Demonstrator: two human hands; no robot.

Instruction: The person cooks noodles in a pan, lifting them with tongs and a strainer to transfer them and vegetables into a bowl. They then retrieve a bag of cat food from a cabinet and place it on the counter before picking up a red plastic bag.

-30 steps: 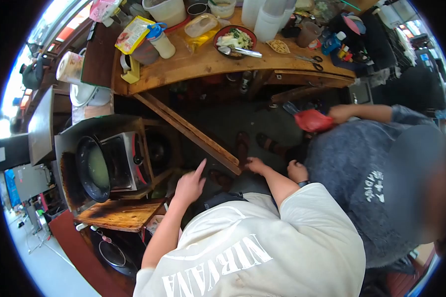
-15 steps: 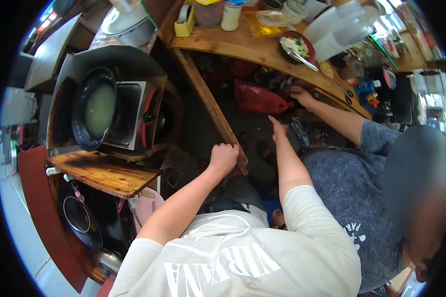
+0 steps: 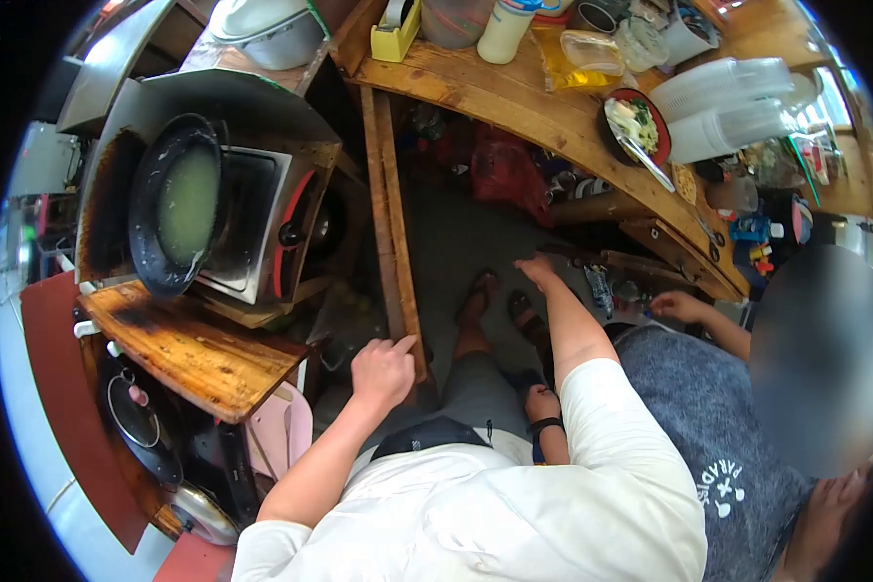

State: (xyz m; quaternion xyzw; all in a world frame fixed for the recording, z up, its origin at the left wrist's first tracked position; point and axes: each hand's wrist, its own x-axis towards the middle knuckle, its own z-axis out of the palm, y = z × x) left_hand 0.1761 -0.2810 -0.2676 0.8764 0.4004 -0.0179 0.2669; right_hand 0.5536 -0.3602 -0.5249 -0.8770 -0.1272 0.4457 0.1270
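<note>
My left hand (image 3: 385, 372) is closed over the near end of a long wooden plank (image 3: 386, 213), which slants down from the counter edge. My right hand (image 3: 535, 270) hangs above the floor with its fingers apart and nothing in it. Beyond it, a crumpled red plastic bag (image 3: 504, 170) lies low under the counter. To the right of my right hand, a clear plastic bottle (image 3: 599, 291) is near the lower shelf.
On the left, a black wok (image 3: 177, 209) with pale liquid rests on a stove (image 3: 247, 223). A wooden counter (image 3: 475, 92) holds a bowl of food (image 3: 638, 126) and stacked plastic containers (image 3: 718, 107). A person in a dark shirt (image 3: 689, 388) stands close on my right.
The plank's near end has swung left with my left hand. The other person's hand has drawn back from the red bag, which now sits farther back under the counter.
</note>
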